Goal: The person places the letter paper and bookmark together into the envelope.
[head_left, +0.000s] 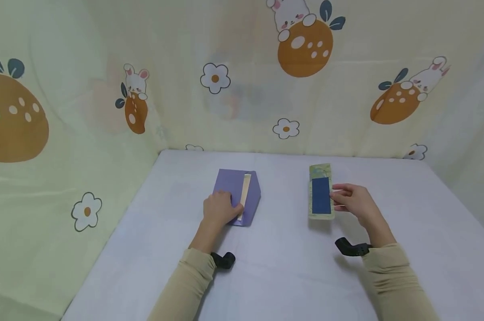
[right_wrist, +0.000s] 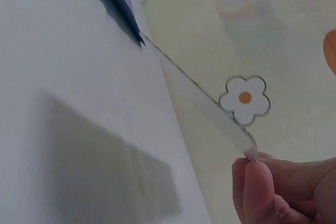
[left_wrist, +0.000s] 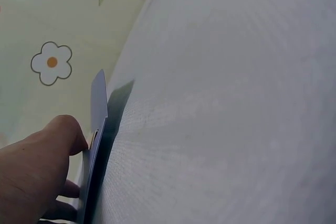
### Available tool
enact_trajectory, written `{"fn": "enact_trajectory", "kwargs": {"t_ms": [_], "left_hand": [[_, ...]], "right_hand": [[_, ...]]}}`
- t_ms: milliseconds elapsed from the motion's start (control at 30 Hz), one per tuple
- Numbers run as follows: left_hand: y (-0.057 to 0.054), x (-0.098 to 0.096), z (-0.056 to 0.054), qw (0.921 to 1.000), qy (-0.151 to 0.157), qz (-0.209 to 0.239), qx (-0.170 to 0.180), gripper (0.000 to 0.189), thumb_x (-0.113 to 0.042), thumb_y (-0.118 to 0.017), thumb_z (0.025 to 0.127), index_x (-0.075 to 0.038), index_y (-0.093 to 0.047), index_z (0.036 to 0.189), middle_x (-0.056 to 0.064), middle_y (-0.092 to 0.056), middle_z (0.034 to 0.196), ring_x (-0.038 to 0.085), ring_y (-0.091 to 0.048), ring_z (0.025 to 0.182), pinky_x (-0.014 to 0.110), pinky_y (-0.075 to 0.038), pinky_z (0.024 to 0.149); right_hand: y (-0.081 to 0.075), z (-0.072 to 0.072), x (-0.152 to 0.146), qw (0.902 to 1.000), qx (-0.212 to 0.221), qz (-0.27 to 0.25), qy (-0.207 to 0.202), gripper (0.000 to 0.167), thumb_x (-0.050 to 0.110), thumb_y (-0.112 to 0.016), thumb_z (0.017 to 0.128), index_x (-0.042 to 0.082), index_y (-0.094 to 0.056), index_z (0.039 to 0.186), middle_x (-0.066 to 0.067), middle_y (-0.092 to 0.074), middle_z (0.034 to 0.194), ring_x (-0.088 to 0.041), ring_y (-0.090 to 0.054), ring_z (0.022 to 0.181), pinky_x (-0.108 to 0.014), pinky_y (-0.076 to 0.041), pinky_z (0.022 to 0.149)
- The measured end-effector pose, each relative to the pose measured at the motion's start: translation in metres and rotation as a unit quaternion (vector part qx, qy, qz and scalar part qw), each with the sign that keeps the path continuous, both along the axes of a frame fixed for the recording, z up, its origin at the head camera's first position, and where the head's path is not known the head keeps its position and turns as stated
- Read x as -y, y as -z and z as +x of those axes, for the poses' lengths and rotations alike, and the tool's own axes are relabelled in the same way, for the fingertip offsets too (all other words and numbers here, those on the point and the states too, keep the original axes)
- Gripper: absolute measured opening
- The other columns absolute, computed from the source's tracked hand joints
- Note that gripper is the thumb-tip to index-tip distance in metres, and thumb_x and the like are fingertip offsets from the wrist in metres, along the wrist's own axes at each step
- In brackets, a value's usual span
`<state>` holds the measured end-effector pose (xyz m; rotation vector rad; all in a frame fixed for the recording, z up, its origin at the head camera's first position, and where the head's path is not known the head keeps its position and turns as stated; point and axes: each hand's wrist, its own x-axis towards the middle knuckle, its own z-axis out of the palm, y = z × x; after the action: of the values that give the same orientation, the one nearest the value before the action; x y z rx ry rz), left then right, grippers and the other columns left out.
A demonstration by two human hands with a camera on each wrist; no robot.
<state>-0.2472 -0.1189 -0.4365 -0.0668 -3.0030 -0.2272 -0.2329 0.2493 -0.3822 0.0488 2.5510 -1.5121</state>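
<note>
A purple envelope (head_left: 229,180) with a pointed flap at its right side and a cream strip (head_left: 245,189) along the flap's fold is held by my left hand (head_left: 219,208). The thumb lies over the strip. In the left wrist view the envelope (left_wrist: 98,103) appears nearly edge-on, tilted, with a shadow beside it; part of the hand's hold is hidden. My right hand (head_left: 356,203) pinches the right edge of a narrow pale-green patterned card (head_left: 320,170) with a dark blue panel (head_left: 321,196). Seen edge-on in the right wrist view, the thin card (right_wrist: 210,106) is raised above the table.
A white cloth covers the table (head_left: 274,276). Behind and to the left hangs a cream curtain (head_left: 169,102) printed with flowers, rabbits and orange fruit. Black wrist cameras (head_left: 352,247) stick out at both sleeves.
</note>
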Motion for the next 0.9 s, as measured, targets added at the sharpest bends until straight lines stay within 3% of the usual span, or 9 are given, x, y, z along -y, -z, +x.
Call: {"fn": "enact_trajectory", "kwargs": {"t_ms": [200,400,900], "left_hand": [[-0.003,0.002,-0.004,1.0,-0.001,-0.003,0.0,0.052,-0.057,-0.055,0.076,-0.009,-0.066,0.092,0.009,-0.065,0.086,0.03,-0.065,0.077,0.042,-0.051,0.063],[0.0,0.001,0.0,1.0,0.001,0.001,0.007,0.054,-0.056,-0.055,0.076,-0.008,-0.067,0.098,0.01,-0.066,0.09,0.032,-0.066,0.08,0.042,-0.052,0.064],[-0.006,-0.001,0.002,0.9997,-0.004,-0.002,0.024,0.059,-0.057,-0.056,0.077,-0.008,-0.066,0.109,0.012,-0.067,0.099,0.034,-0.067,0.087,0.043,-0.053,0.069]], "right_hand": [[0.0,-0.008,0.033,0.9998,0.009,-0.017,-0.01,0.051,0.019,-0.056,0.095,-0.004,-0.042,0.138,-0.022,-0.058,0.117,-0.003,-0.064,0.076,-0.023,-0.055,0.072],[0.003,-0.013,0.063,0.999,0.024,-0.027,-0.025,0.049,0.016,-0.057,0.094,-0.003,-0.044,0.137,-0.021,-0.06,0.115,-0.004,-0.064,0.076,-0.023,-0.055,0.07],[0.007,-0.025,0.095,0.9978,0.037,-0.041,-0.038,0.044,0.016,-0.058,0.093,0.0,-0.048,0.133,-0.018,-0.06,0.113,-0.008,-0.063,0.077,-0.027,-0.056,0.072]]}}
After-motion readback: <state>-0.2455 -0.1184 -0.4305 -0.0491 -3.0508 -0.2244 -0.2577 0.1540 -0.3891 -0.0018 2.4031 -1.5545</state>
